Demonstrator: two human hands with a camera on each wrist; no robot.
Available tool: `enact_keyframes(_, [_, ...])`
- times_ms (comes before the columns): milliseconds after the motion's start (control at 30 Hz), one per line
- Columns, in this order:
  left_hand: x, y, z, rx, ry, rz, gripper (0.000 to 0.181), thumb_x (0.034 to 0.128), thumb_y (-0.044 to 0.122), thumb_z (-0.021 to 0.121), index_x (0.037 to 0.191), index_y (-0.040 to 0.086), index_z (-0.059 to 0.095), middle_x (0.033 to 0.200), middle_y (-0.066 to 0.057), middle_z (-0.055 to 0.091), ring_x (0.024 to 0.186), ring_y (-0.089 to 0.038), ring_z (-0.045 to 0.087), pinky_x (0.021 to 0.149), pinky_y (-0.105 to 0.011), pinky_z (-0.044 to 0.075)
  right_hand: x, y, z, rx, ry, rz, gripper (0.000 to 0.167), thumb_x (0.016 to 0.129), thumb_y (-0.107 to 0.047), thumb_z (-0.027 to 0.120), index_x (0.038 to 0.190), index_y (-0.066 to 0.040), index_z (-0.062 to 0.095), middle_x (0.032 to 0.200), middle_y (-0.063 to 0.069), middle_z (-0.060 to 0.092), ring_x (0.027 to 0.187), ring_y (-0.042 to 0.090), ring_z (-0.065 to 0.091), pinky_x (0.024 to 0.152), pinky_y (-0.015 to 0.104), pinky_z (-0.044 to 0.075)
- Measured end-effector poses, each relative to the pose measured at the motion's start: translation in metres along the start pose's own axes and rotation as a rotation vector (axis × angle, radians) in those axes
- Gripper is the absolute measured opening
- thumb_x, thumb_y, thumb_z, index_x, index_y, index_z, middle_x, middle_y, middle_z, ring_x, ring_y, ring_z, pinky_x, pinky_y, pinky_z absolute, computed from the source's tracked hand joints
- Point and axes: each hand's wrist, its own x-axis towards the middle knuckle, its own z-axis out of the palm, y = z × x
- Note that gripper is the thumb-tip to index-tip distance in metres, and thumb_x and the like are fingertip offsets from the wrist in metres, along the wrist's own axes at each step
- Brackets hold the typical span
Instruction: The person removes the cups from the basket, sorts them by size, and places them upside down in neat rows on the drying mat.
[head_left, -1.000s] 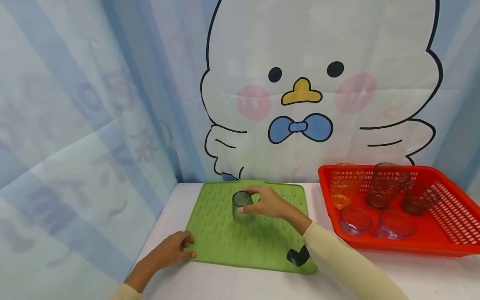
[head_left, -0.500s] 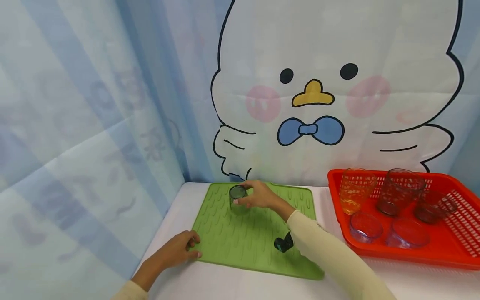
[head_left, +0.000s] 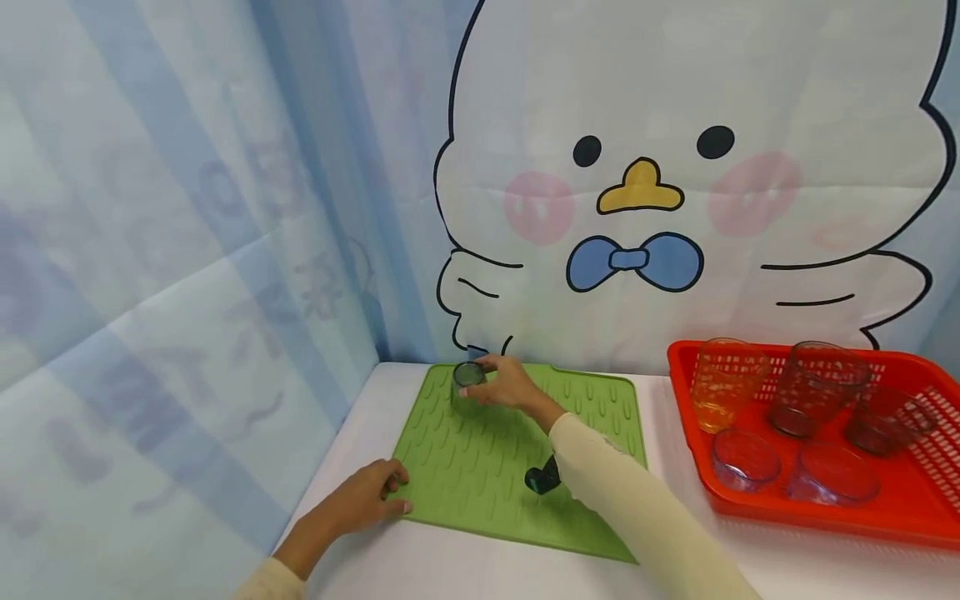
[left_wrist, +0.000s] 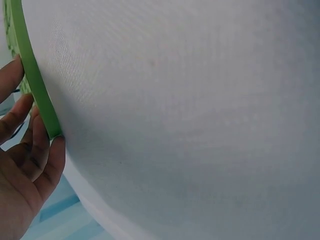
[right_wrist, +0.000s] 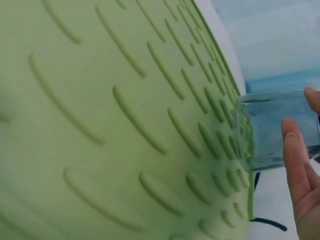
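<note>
My right hand (head_left: 506, 383) grips a clear grey-tinted drinking glass (head_left: 467, 379) over the far left part of a green drying mat (head_left: 517, 450). In the right wrist view the glass (right_wrist: 267, 131) is upside down, its rim towards the ridged mat and its thick base near my fingers (right_wrist: 295, 165). Whether the rim touches the mat I cannot tell. At the mat's near left corner rests my left hand (head_left: 369, 496), fingers loosely bent. The left wrist view shows its fingertips (left_wrist: 57, 145) touching the mat's edge (left_wrist: 37, 82).
A red plastic basket (head_left: 757, 507) stands right of the mat. Inside are an amber tumbler (head_left: 720, 387), a dark mug-shaped glass (head_left: 813, 387), a smaller dark glass (head_left: 885, 425) and two low clear purplish glasses (head_left: 742, 460). A printed curtain (head_left: 247, 250) hangs behind and left of the table (head_left: 450, 567).
My right hand has carried the glass away from me and left, towards the mat's far left corner. The head view has turned slightly left. My left hand stays at the corner.
</note>
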Motion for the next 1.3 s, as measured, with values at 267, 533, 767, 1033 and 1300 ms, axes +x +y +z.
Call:
enact_keyframes(267, [0.004, -0.001, 0.002, 0.007, -0.003, 0.009, 0.034, 0.0853, 0.024, 0.08, 0.108, 0.005, 0.062, 0.092, -0.001, 0.057, 0.084, -0.015, 0.052, 0.074, -0.033, 0.047, 0.01, 0.008, 0.011, -0.001, 0.021, 0.029, 0.072, 0.086, -0.018, 0.08, 0.148, -0.003, 0.046, 0.144, 0.022, 0.05, 0.083, 0.028, 0.074, 0.08, 0.038, 0.061])
enact_keyframes(533, [0.007, 0.0, 0.006, -0.009, 0.018, 0.016, 0.033, 0.0854, 0.024, 0.079, 0.107, 0.006, 0.062, 0.092, 0.0, 0.057, 0.083, -0.012, 0.052, 0.074, -0.031, 0.047, 0.012, 0.013, 0.016, -0.047, 0.046, 0.05, 0.071, 0.088, -0.024, 0.079, 0.147, -0.005, 0.046, 0.147, 0.02, 0.051, 0.082, 0.025, 0.074, 0.078, 0.036, 0.06])
enact_keyframes(767, [0.007, 0.003, 0.007, -0.016, 0.005, -0.002, 0.033, 0.0856, 0.024, 0.08, 0.107, 0.006, 0.062, 0.092, -0.001, 0.057, 0.084, -0.014, 0.051, 0.074, -0.031, 0.047, 0.007, 0.014, 0.012, -0.077, 0.027, 0.06, 0.072, 0.089, -0.029, 0.078, 0.15, -0.009, 0.044, 0.149, 0.019, 0.049, 0.083, 0.03, 0.073, 0.076, 0.036, 0.06])
enact_keyframes(1033, [0.003, 0.0, 0.005, 0.0, 0.005, 0.024, 0.034, 0.0858, 0.026, 0.08, 0.107, 0.005, 0.062, 0.092, -0.002, 0.058, 0.085, -0.015, 0.053, 0.074, -0.033, 0.048, 0.002, 0.01, 0.001, -0.138, -0.03, 0.052, 0.072, 0.09, -0.033, 0.077, 0.15, -0.012, 0.044, 0.152, 0.018, 0.045, 0.085, 0.029, 0.073, 0.079, 0.037, 0.06])
enact_keyframes(1300, [0.001, -0.003, 0.003, 0.013, 0.015, 0.024, 0.034, 0.0842, 0.025, 0.081, 0.107, 0.006, 0.063, 0.092, -0.002, 0.059, 0.086, -0.015, 0.055, 0.076, -0.035, 0.05, -0.009, -0.012, -0.017, -0.21, -0.07, 0.015, 0.063, 0.091, -0.031, 0.076, 0.143, -0.005, 0.05, 0.141, 0.019, 0.055, 0.089, 0.037, 0.073, 0.081, 0.046, 0.059])
